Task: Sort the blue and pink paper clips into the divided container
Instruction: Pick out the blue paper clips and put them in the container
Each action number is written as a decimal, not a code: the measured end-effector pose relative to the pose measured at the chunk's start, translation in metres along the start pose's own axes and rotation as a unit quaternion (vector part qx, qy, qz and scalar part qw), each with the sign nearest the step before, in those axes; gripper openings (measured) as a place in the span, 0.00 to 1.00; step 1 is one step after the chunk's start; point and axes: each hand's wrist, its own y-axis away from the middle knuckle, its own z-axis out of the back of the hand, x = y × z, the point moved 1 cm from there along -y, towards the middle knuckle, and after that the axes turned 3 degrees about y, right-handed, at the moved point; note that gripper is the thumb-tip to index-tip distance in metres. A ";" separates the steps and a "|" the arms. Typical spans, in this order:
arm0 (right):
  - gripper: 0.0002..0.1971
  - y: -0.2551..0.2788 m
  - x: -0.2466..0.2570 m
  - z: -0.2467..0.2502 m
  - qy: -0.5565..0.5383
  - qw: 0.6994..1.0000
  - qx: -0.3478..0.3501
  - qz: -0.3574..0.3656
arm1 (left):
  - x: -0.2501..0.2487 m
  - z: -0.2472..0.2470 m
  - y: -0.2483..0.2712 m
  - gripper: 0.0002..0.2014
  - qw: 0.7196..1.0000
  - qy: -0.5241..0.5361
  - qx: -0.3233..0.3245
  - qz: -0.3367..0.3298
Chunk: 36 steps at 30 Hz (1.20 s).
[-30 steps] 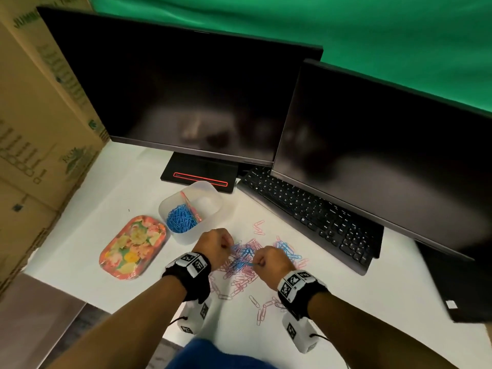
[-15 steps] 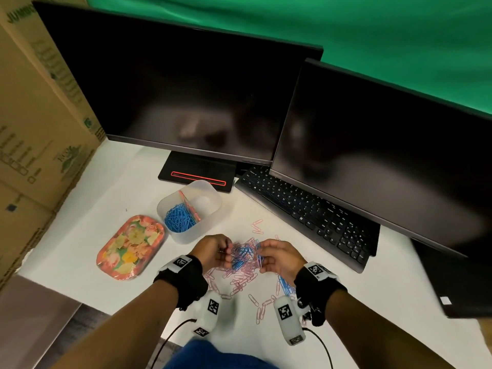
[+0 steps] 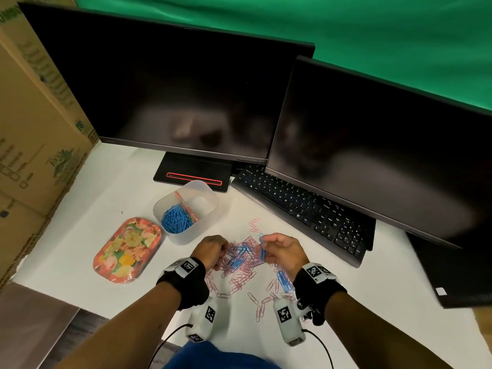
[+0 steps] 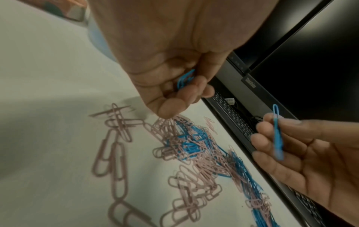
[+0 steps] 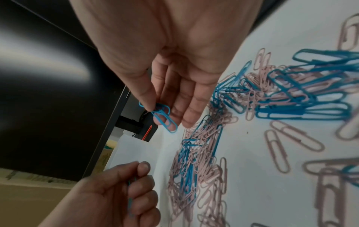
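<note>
A mixed pile of pink and blue paper clips [image 3: 239, 259] lies on the white desk between my hands. My left hand [image 3: 222, 250] hovers low over the pile's left edge, fingers curled round a few blue clips [image 4: 185, 79]. My right hand [image 3: 266, 249] is turned inward just above the pile. Between thumb and forefinger it pinches a small bunch of blue clips [image 5: 162, 114], which stands upright in the head view. The translucent divided container [image 3: 207, 217] stands behind the left hand. Its near compartment holds blue clips [image 3: 175, 219], and a few pink ones [image 3: 186, 206] lie along the divider.
A flowered tray [image 3: 127, 249] lies left of the container. A black keyboard [image 3: 306, 209] runs diagonally just right of the pile, under the right monitor [image 3: 372, 155]. A second monitor's stand [image 3: 194, 174] sits behind the container. Cardboard boxes [image 3: 32, 129] wall off the left.
Both hands were knuckles-up fists pressed on the pile. The right hand has since turned inward and lifted with blue clips pinched; the left hand has shifted slightly and keeps its clips.
</note>
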 end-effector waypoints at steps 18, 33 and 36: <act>0.11 -0.007 -0.008 0.002 0.190 0.980 -0.034 -0.048 | 0.018 -0.015 0.007 0.08 0.856 -0.492 -0.026 -0.156; 0.09 0.002 0.004 -0.043 0.602 0.784 0.095 0.118 | 0.005 0.018 0.018 0.13 0.981 -0.100 -0.071 -0.147; 0.11 0.002 0.002 -0.053 0.667 0.723 0.125 0.126 | 0.003 0.021 0.021 0.24 0.991 -0.047 -0.032 -0.123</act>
